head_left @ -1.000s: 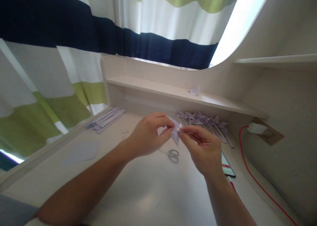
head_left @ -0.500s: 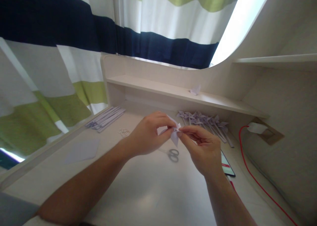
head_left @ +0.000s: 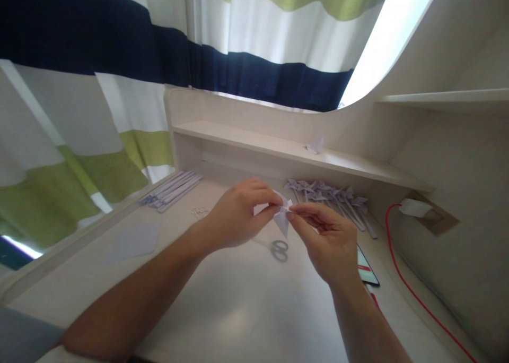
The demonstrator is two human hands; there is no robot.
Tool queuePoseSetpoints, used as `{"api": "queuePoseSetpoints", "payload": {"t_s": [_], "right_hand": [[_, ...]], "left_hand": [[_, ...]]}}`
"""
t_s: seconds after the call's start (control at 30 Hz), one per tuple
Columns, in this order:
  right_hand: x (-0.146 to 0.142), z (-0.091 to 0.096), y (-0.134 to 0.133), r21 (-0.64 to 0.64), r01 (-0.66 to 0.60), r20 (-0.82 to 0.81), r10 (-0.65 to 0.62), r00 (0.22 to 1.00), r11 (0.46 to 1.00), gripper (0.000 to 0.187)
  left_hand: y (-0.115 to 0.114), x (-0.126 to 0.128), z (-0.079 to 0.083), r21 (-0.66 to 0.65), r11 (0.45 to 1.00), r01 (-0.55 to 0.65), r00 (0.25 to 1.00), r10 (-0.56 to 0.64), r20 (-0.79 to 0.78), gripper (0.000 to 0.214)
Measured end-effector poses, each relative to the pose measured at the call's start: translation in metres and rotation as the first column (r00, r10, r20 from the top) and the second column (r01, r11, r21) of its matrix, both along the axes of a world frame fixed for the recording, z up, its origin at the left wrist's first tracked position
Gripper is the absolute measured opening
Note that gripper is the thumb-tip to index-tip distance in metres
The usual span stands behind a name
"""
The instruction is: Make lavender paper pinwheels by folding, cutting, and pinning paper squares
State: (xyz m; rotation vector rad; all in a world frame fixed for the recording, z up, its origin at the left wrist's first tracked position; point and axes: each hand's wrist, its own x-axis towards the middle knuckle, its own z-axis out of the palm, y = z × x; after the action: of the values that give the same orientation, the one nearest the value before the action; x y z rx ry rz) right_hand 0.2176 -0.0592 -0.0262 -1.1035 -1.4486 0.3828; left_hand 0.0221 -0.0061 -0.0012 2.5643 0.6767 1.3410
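Observation:
Between my hands, above the desk, is a small white paper pinwheel (head_left: 282,224) with folded blades. My left hand (head_left: 238,213) pinches it from the left with thumb and forefinger. From the right, the fingertips of my right hand (head_left: 328,235) are closed on it near its centre; whether they also hold something small there I cannot tell. Grey-handled scissors (head_left: 279,250) lie on the desk just below, their blades pointing left. Behind my right hand, several finished-looking paper pinwheels on sticks (head_left: 318,190) lie in a row.
Rolled paper sticks (head_left: 175,190) lie at the back left, near small pale pieces (head_left: 199,212) and a stack of paper squares (head_left: 135,240). A phone (head_left: 368,267) is beside my right wrist. A red cable (head_left: 401,270) runs from a white plug (head_left: 415,208). One folded paper (head_left: 315,145) sits on the shelf.
Both hands keep their pinch on the paper pinwheel, with only a slight shift of the fingers and blades. The whole view has moved a little.

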Motion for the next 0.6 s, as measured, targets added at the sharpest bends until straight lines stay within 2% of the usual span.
{"api": "queuePoseSetpoints", "payload": {"t_s": [0.37, 0.6], "right_hand": [[0.0006, 0.0022, -0.0014, 0.000, 0.001, 0.043, -0.001, 0.999, 1.000, 0.009], [0.0014, 0.0018, -0.0002, 0.003, -0.029, 0.060, 0.029, 0.998, 1.000, 0.011]], "left_hand": [[0.0018, -0.0017, 0.0004, 0.052, 0.999, 0.005, 1.000, -0.003, -0.027, 0.010], [0.0008, -0.0030, 0.0017, 0.039, 0.999, -0.032, 0.999, 0.034, -0.042, 0.012]]}}
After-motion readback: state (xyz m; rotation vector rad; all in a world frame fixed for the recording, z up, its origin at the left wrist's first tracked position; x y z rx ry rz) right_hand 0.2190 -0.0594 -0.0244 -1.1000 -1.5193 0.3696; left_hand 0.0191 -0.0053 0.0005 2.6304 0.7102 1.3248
